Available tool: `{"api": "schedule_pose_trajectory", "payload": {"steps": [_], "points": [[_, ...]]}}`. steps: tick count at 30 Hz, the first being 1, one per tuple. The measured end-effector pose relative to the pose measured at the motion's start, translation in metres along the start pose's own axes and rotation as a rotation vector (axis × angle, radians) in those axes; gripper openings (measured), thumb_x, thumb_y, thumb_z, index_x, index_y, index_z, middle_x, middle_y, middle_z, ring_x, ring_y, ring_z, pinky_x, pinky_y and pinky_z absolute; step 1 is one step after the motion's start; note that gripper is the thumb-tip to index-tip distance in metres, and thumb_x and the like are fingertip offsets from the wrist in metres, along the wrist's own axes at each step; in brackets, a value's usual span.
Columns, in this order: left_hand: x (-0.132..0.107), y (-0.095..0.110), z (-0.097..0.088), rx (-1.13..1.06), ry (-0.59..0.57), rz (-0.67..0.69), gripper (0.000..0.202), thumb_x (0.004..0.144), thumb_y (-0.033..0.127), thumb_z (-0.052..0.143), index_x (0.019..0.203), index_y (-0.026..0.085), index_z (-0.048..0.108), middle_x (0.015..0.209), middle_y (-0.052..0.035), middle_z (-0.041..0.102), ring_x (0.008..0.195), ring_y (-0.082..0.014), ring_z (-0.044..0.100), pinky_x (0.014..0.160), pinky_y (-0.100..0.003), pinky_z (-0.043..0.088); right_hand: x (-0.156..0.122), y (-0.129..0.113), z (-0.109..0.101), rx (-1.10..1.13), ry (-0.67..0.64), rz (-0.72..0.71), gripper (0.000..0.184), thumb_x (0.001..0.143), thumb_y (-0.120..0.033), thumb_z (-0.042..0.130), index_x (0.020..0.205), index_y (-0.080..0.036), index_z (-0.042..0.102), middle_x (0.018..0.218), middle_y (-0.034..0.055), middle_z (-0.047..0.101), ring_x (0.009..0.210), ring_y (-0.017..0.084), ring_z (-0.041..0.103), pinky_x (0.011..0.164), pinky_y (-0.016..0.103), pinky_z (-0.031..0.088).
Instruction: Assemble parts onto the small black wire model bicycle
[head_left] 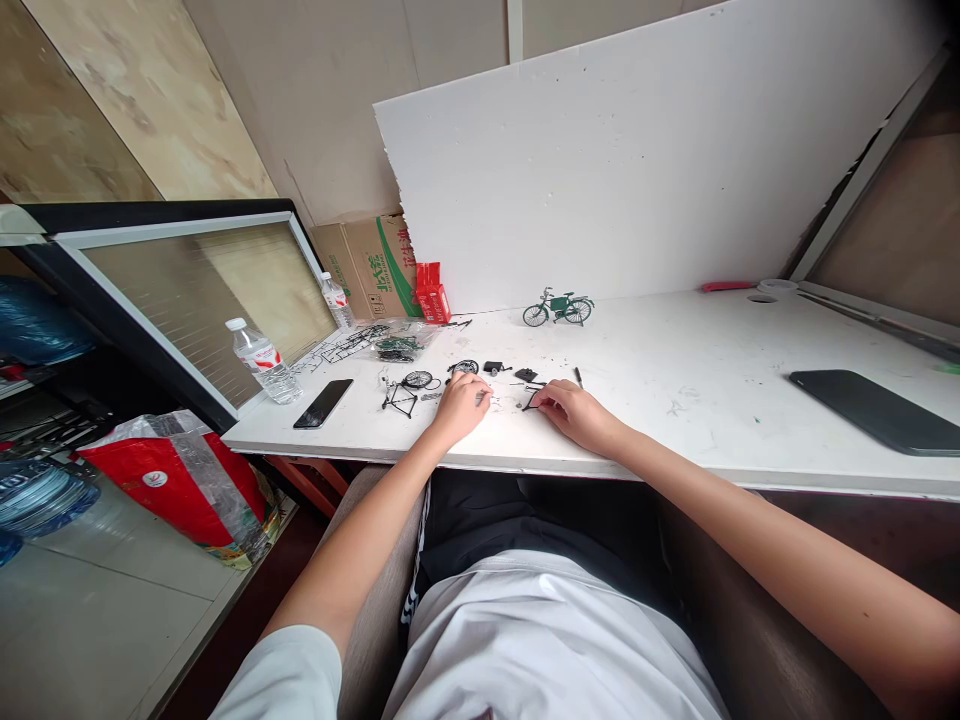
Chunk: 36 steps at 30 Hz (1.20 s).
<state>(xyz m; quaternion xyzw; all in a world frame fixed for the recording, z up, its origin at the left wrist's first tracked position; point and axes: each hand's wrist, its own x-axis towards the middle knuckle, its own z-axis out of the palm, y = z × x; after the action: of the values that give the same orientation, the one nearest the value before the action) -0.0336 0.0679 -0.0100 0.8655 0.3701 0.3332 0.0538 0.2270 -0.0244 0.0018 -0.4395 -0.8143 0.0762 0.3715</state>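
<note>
Black piece [531, 403] near table [712, 420] edge

1. Your light is soft and even. The white surface [675, 380] and the white board [637, 170] at 12 o'clock read bright without burning out.
2. Shadows are faint, with only a thin soft edge under your left hand [461, 405] and right hand [574, 412].
3. The glass panel [202, 290] at 9 o'clock carries a pale reflection, and the floor [112, 600] at 8 o'clock has a dull sheen.
4. Wide-angle distortion bends straight lines at 3 and 9 o'clock, and the far corner at 2 o'clock darkens.
5. The centre is sharp, but the small parts [525, 376] by your fingers [546, 399] are too tiny to resolve.
</note>
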Motion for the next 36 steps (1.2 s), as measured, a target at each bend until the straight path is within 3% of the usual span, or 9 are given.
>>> {"api": "schedule_pose_trajectory", "payload": {"steps": [17, 25, 33, 36], "points": [[-0.001, 0.008, -0.005, 0.043, -0.115, -0.091, 0.015, 0.103, 0.025, 0.058, 0.094, 0.02, 0.069, 0.115, -0.0102, 0.067, 0.119, -0.0303, 0.051, 0.107, -0.047, 0.044, 0.0, -0.004, -0.002, 0.006, -0.005, 0.007, 0.018, 0.099, -0.02, 0.052, 0.098, -0.022, 0.069, 0.102, 0.0117, 0.071, 0.098, 0.03, 0.067, 0.088, 0.047, 0.058], [0.0, 0.011, -0.006, 0.016, -0.061, -0.07, 0.013, 0.103, 0.026, 0.057, 0.097, 0.02, 0.067, 0.113, -0.0101, 0.066, 0.116, -0.0297, 0.052, 0.104, -0.046, 0.045, 0.001, -0.004, -0.001, -0.01, -0.002, 0.005, 0.017, 0.098, -0.018, 0.051, 0.099, -0.022, 0.067, 0.101, 0.0109, 0.072, 0.094, 0.028, 0.068, 0.086, 0.045, 0.058], [0.001, 0.012, -0.008, -0.004, -0.035, -0.042, 0.013, 0.103, 0.026, 0.056, 0.096, 0.02, 0.066, 0.11, -0.0106, 0.067, 0.113, -0.0297, 0.053, 0.101, -0.046, 0.046, -0.001, -0.001, 0.0, 0.035, 0.021, 0.021, 0.021, 0.098, -0.018, 0.051, 0.113, -0.022, 0.064, 0.109, 0.0113, 0.072, 0.093, 0.026, 0.07, 0.084, 0.043, 0.06], [0.001, 0.013, -0.008, -0.103, 0.01, -0.028, 0.014, 0.102, 0.027, 0.058, 0.094, 0.021, 0.066, 0.108, -0.01, 0.068, 0.113, -0.0291, 0.055, 0.103, -0.046, 0.046, -0.003, -0.005, -0.001, 0.06, 0.048, 0.004, 0.02, 0.099, -0.022, 0.052, 0.117, -0.023, 0.063, 0.112, 0.0117, 0.071, 0.094, 0.026, 0.071, 0.084, 0.045, 0.061]]}}
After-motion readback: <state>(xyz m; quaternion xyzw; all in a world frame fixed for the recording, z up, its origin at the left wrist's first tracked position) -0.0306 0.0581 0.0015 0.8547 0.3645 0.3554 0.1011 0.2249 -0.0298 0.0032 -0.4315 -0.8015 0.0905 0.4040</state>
